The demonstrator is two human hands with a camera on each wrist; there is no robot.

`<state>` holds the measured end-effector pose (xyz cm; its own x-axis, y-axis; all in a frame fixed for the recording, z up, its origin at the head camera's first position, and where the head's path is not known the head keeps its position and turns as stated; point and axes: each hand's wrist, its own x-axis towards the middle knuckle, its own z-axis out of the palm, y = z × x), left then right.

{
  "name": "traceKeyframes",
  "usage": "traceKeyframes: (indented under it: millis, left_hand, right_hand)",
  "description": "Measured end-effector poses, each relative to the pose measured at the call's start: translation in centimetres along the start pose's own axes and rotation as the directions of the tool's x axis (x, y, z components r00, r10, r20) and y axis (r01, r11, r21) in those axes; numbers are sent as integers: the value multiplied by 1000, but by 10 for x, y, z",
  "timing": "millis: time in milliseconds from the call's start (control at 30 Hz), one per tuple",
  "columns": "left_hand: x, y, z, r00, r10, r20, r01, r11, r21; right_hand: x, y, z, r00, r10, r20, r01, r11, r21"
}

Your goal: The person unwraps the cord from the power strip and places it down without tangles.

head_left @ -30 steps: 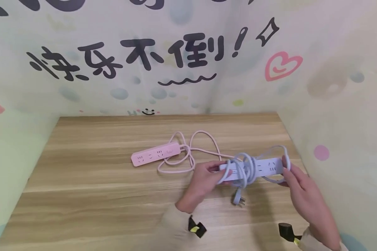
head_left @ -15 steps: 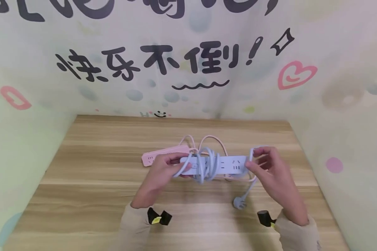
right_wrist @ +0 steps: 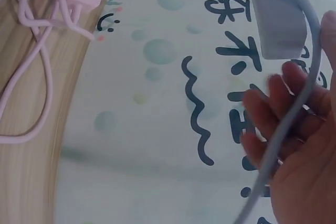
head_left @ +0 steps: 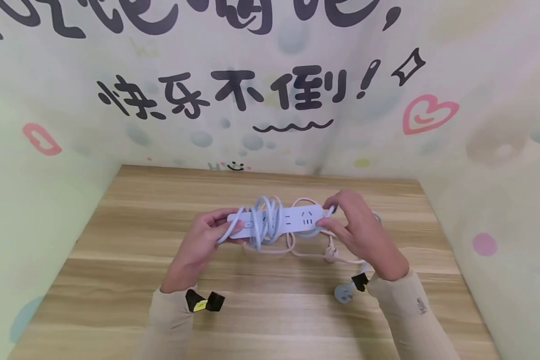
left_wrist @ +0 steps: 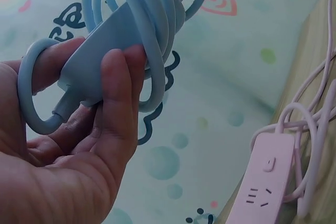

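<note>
A pale blue power strip (head_left: 297, 218) is held in the air above the table, several turns of its own blue cord (head_left: 267, 220) wound round it. My left hand (head_left: 200, 240) grips its switch end; the left wrist view shows the cord leaving that end in a loop. At the opposite end, my right hand (head_left: 364, 232) holds a stretch of the cord between thumb and fingers; in the right wrist view the cord crosses the palm. The blue plug (head_left: 343, 293) hangs from the loose cord at the lower right.
A pink power strip (left_wrist: 262, 177) lies on the table, mostly hidden behind the blue one in the head view. Its pink cord (right_wrist: 47, 77) spreads in loose loops, with the pink plug (head_left: 331, 253) beyond my hands. Printed cloth walls (head_left: 207, 150) surround the wooden table (head_left: 270, 320).
Both hands have carried the blue power strip leftward, and it now covers the pink one. My right hand has risen at the strip's end with the cord. The head view has shifted slightly.
</note>
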<state>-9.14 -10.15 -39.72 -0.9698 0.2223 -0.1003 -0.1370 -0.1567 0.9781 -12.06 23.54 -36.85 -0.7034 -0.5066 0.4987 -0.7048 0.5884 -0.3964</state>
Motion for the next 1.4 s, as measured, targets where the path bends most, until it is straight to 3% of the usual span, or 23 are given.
traceKeyframes:
  millis: [167,333,600,733,867,1000,1167,1400]
  left_hand:
    - [3,2,-9,996,-42,-78,44,999,18]
    - [13,1,-16,989,-26,-149,36,997,67]
    - [21,-6,-23,983,-36,-178,56,992,111]
    - [23,-10,-25,986,-43,-163,57,995,82]
    - [25,-14,-28,987,-54,-154,63,997,52]
    - [26,-18,-31,984,-77,-162,89,994,66]
    - [24,-21,-33,984,-69,-165,85,992,93]
    - [22,-26,-34,990,-64,-128,74,994,79]
  right_hand:
    - [1,1,5,997,-77,-14,75,993,-94]
    - [1,5,11,992,-122,11,122,978,-169]
    - [-3,16,26,987,14,162,20,978,-205]
    - [-5,27,35,980,37,197,3,980,-198]
    - [-7,42,42,964,136,227,-98,981,-169]
    - [-10,54,46,949,205,242,-177,975,-133]
    - [-7,56,45,954,201,223,-181,978,-105]
    - [-2,55,39,947,254,197,-242,967,-84]
